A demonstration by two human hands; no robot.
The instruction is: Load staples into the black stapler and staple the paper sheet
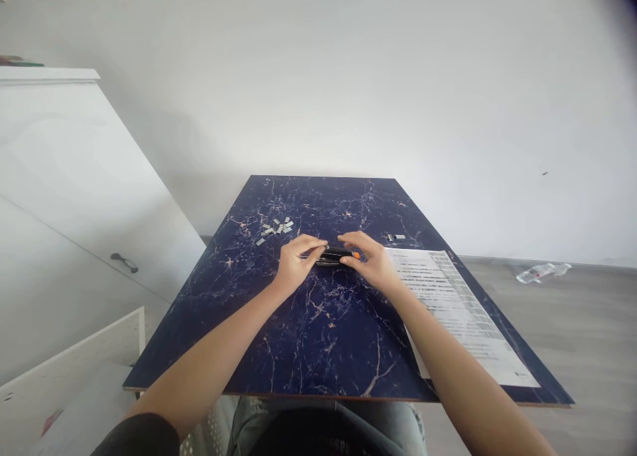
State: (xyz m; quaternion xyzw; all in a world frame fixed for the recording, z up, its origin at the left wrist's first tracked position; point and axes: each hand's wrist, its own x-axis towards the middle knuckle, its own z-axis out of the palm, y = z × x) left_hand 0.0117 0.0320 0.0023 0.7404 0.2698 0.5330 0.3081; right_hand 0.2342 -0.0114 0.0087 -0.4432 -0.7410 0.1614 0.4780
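Observation:
A black stapler [332,255] with an orange part at its right end lies across the middle of the dark blue marbled table [318,336]. My right hand [367,257] is closed around its right end, thumb on the near side and fingers on the far side. At the left end, my left hand [300,259] has thumb and fingertips pinched together; whatever is between them is too small to name. Several short grey staple strips [279,228] are scattered beyond my left hand. A few more strips [397,237] lie beyond my right hand.
Printed paper sheets [458,310] lie on the table's right side, under my right forearm. A white cabinet [74,177] with a dark handle stands at left. The pale wall [348,77] rises behind the table. A crumpled clear plastic item [542,272] lies on the floor at right.

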